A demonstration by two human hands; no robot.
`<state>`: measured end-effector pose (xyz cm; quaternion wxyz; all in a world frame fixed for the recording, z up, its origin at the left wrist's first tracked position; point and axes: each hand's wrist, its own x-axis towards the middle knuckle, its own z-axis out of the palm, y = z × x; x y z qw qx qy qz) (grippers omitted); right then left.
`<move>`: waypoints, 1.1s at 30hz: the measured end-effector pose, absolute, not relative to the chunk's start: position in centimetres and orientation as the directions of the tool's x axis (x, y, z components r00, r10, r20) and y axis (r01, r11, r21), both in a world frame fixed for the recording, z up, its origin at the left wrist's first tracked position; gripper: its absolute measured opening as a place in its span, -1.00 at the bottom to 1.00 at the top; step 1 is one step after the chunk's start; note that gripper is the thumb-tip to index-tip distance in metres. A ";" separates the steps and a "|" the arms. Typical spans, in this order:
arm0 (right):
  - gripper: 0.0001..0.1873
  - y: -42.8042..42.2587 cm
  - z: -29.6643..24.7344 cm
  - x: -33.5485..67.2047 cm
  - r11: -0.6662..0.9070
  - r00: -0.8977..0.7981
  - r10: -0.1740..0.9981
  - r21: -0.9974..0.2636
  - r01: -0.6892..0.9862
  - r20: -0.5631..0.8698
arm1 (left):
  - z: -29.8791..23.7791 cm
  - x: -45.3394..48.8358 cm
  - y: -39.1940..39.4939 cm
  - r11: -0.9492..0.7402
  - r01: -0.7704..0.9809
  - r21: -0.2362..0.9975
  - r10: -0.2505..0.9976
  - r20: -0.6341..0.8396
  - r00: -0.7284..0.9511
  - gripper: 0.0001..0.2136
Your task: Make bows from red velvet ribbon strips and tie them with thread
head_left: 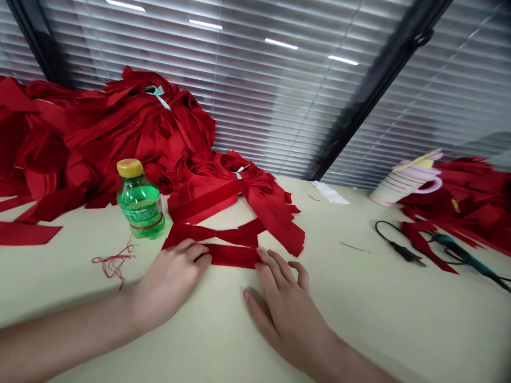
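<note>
A flat red ribbon strip (235, 256) lies crosswise on the table in front of me. Over its left end my left hand (175, 279) is closed, with bent fingers together and the thumb hidden. At the strip's right end my right hand (285, 298) rests its fingertips, fingers loosely spread and thumb apart on the tabletop. Just beyond the strip sits a red ribbon bow shape (217, 234), pinched narrow at its middle. Behind that are loose red ribbon lengths (275, 223) from a tied bundle (243, 173).
A green bottle (140, 205) with a yellow cap stands left, near tangled red thread (115, 261). Large ribbon piles (131, 127) fill the back left. To the right are a tilted striped mug (401, 183), a plug (407, 254), a teal-handled tool (463, 252) and more ribbon (475, 197). Blinds (271, 96) hang behind.
</note>
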<state>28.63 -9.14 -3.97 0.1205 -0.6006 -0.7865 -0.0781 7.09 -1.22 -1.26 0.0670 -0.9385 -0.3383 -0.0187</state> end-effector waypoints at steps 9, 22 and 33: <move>-0.54 -9.1 -4.0 28.7 0.325 -0.324 0.866 0.063 0.944 0.381 | -1.5 7.2 -1.6 -0.768 0.634 -0.087 0.629 0.079 0.773 -0.72; -0.85 -2.2 -2.1 26.1 0.623 -0.541 0.782 -0.362 0.693 0.311 | -0.8 7.1 -1.3 -0.804 0.594 -0.005 0.592 0.077 0.802 -0.76; -0.91 -0.5 -2.6 27.2 0.608 -0.572 0.769 -0.600 0.520 0.284 | -1.8 7.0 -1.0 -0.854 0.470 -0.223 0.364 0.390 0.846 -0.66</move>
